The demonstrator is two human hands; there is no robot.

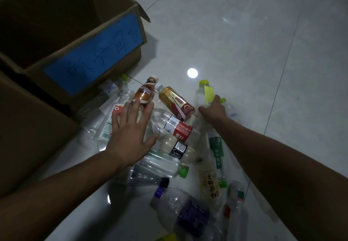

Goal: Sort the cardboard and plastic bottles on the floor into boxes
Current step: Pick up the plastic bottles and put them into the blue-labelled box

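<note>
Several plastic bottles lie in a heap on the pale tiled floor. My left hand (131,133) hovers open, fingers spread, over the brown coffee bottle (144,92) and a clear bottle with a red-and-white label (110,123). My right hand (213,109) reaches to a clear bottle with a green cap and yellow label (204,93), its fingers curled on the bottle's lower part. A gold-and-red bottle (176,102) lies between the two hands. An open cardboard box (116,33) with a blue label stands at the upper left.
A second cardboard wall (28,137) stands at the left edge. More bottles lie near me: a red-labelled one (178,129), a green-capped clear one (163,167), a purple-labelled one (190,216). Bare tiles stretch to the right and far side.
</note>
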